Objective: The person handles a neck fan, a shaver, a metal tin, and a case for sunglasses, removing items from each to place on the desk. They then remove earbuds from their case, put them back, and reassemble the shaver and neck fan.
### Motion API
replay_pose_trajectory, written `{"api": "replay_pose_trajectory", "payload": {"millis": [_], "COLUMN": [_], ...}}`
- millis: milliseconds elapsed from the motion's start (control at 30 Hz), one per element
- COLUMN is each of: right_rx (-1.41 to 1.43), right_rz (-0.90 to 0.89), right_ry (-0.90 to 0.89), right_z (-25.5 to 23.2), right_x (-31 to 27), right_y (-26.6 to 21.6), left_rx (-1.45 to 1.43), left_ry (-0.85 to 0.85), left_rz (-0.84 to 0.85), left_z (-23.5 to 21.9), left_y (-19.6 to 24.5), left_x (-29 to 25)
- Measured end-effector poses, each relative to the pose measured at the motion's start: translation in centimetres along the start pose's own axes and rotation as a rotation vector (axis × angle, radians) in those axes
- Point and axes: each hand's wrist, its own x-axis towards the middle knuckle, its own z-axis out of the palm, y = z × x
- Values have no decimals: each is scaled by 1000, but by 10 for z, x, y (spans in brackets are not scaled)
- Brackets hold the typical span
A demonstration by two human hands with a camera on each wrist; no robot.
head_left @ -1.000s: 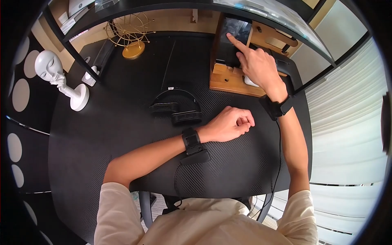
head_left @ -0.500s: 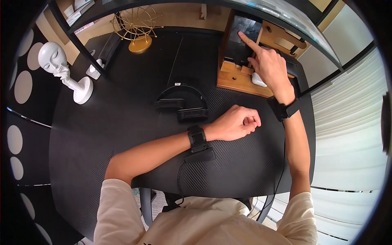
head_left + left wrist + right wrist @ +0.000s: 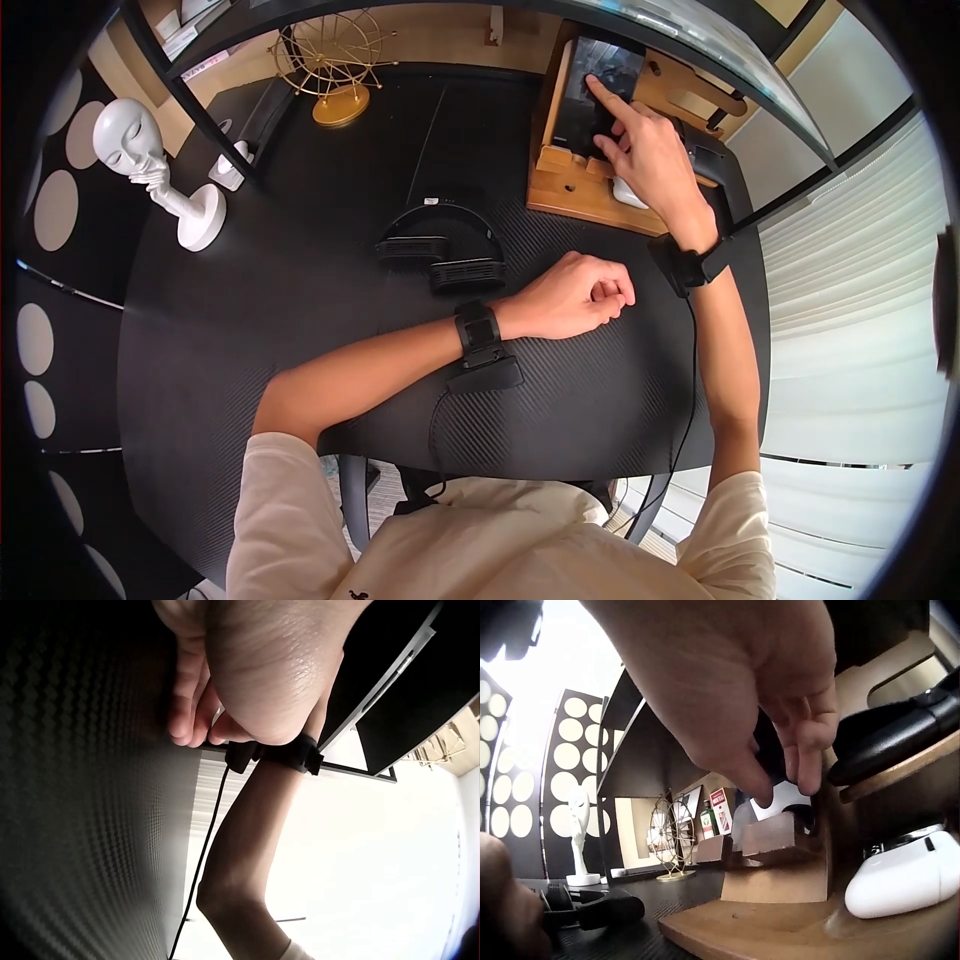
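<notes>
A dark-screened phone [image 3: 577, 118] leans upright on a wooden stand [image 3: 562, 194]. My right hand [image 3: 655, 165] is over the phone, its index finger stretched out with the tip at the upper part of the screen. The thumb sticks out toward the lower screen, and the other fingers are bent. My left hand [image 3: 570, 298] rests on the black desk with its fingers loosely curled, holding nothing. A white earbud case [image 3: 907, 877] lies on the stand's base below my right hand, partly hidden in the head view.
A black band-shaped device with slotted ends [image 3: 468, 275] lies left of my left hand. Farther off stand a gold wheel ornament [image 3: 340, 107] and a white face sculpture [image 3: 203, 218]. A black shelf [image 3: 450, 12] overhangs the desk's back. Cables trail from both wrist straps.
The head view has shifted slightly. My right index fingertip stays on the upper screen, a little farther right on it than a second ago. The left hand keeps its place on the desk.
</notes>
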Motion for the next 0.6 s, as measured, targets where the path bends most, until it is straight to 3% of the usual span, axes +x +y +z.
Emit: {"api": "replay_pose_trajectory", "payload": {"millis": [133, 233, 300, 333, 367, 433, 467, 500, 600], "right_rx": [-6, 216, 329, 332, 325, 319, 245, 169, 153], "right_rz": [-34, -215, -357, -352, -409, -462, -476, -490, -518], "right_ry": [23, -65, -207, -205, -283, -354, -419, -483, -428], "right_z": [-10, -8, -2, 2, 7, 15, 18, 22, 23], "right_x": [-5, -19, -31, -35, -39, -41, -41, -41, -43], "right_y": [-20, -60, -80, -89, -95, -102, -103, -103, -100], "left_rx": [1, 9, 217, 478, 479, 308, 371, 377, 491], "left_ry": [10, -2, -1, -56, -61, 44, -64, -69, -154], "left_rz": [3, 26, 40, 127, 124, -82, -197, -196, -184], "left_z": [-1, 1, 1, -1, 0, 1, -5, -7, -6], "left_y": [1, -5, -12, -17, -20, -16, -15, -14, -19], "left_x": [0, -2, -6, -9, -14, -24, -23, -21, -16]}}
